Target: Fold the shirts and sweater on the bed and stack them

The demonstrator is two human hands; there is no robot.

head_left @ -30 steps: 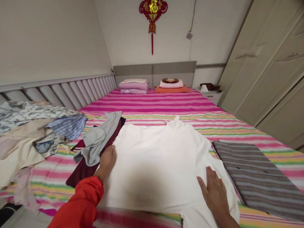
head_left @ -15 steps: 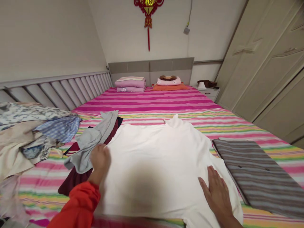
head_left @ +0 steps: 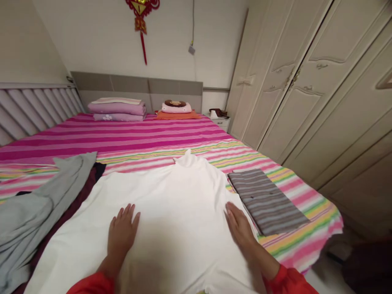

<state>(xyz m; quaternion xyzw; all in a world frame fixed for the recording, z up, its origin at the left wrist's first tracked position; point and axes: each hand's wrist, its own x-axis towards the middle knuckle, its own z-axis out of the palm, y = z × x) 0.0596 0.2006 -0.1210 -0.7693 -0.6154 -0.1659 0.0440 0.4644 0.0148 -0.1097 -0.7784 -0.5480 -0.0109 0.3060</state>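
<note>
A white high-necked top [head_left: 180, 204] lies spread on the striped bed, its collar pointing toward the headboard. My left hand [head_left: 122, 230] rests on the left part of the fabric, fingers apart and holding nothing. On the right side of the top, near its edge, lies my right hand [head_left: 240, 224], with its fingers extended and nothing held. Just beyond it is a folded grey-brown striped garment [head_left: 269, 202]. A grey garment [head_left: 27, 208] is heaped at the left, partly over a dark maroon one [head_left: 61, 226].
Folded purple bedding [head_left: 118, 109] and an orange pillow [head_left: 178, 116] with a pink item on it sit by the headboard [head_left: 174, 87]. A nightstand [head_left: 221, 122] stands beyond the bed, cream wardrobes [head_left: 294, 90] line the right, and a slatted rail [head_left: 33, 108] is at left.
The view has turned right. My left hand has moved from the top's left edge onto the fabric and opened. The top's left part now spreads further over the maroon garment. My right hand has shifted toward the collar.
</note>
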